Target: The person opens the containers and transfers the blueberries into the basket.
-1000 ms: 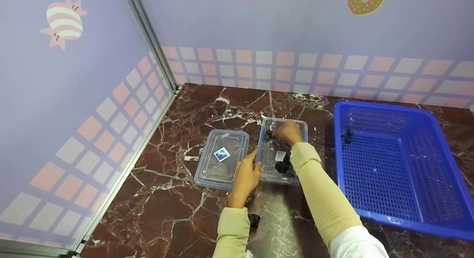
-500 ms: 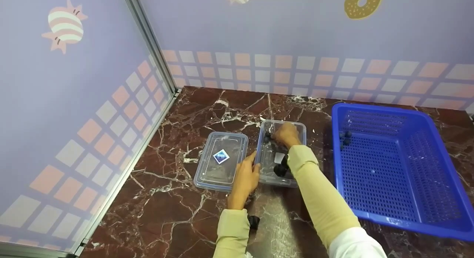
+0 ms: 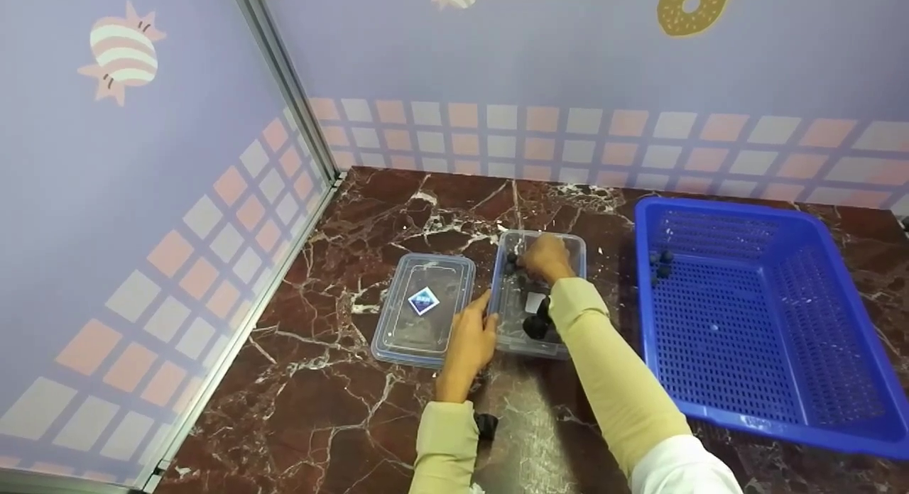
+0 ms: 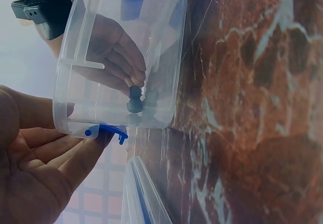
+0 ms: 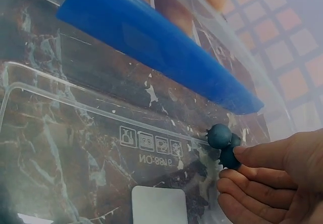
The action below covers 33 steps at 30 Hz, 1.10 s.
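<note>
Saw right hand [image 3: 547, 258] down inside clear container [image 3: 511, 316] at far end, thumb and fingers pinching dark blue berry [image 5: 230, 157]. Got that pinch from right wrist view; couldn't make it out from head view, back of hand being in the way. Saw another berry [image 5: 218, 135] touching the pinched one. Found left hand [image 3: 470, 341] apart from the right, fingers mostly straight, resting against outside of container's left wall. Saw blue latch [image 4: 113, 131] at those fingertips in left wrist view, hard to pick out from head view. Read moulded icons [image 5: 151, 142] and mirrored lettering on container floor in right wrist view only; spotted white patch [image 5: 159, 206] there in head view too. Noted black device [image 3: 536, 327] on right wrist, above container's near end.

Found lid [image 3: 426, 338] flat left of container, diamond sticker [image 3: 424, 302] on top. Saw blue basket [image 3: 717, 352] right of container, small dark cluster [image 3: 664, 265] by its left wall. Logged marbled table [image 3: 319, 409] underneath, printed wall panels [image 3: 532, 54] behind.

Compared with a second ago: found hands, container, lid and basket cluster in same places, head view nudged slightly.
</note>
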Each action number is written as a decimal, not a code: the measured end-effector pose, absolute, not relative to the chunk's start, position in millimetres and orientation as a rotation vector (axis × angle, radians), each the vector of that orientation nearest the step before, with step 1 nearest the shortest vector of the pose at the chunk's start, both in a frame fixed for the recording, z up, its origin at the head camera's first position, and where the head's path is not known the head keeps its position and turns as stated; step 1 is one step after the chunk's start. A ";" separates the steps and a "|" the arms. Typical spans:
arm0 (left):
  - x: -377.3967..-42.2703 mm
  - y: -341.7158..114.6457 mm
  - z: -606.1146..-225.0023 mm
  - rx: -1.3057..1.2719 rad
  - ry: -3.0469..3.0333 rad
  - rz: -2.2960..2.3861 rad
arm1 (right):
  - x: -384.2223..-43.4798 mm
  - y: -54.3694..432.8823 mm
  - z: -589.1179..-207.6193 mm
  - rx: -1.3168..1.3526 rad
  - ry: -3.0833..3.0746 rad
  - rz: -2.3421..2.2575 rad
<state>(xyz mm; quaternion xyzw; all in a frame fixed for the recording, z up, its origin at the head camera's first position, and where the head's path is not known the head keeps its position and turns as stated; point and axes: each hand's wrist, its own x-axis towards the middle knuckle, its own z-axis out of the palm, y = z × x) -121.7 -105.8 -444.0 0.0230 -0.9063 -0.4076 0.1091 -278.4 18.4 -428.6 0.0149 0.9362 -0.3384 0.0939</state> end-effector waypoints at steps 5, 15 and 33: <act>-121.8 -105.1 -443.7 0.059 -2.666 -1.206 | -278.1 21.5 -420.1 0.019 2.776 -1.011; -121.0 -104.7 -442.4 0.064 -2.670 -1.205 | -281.8 31.5 -402.6 -0.037 2.704 -1.147; -122.8 -106.1 -445.3 0.080 -2.667 -1.205 | -292.1 63.7 -363.8 -0.002 2.416 -1.512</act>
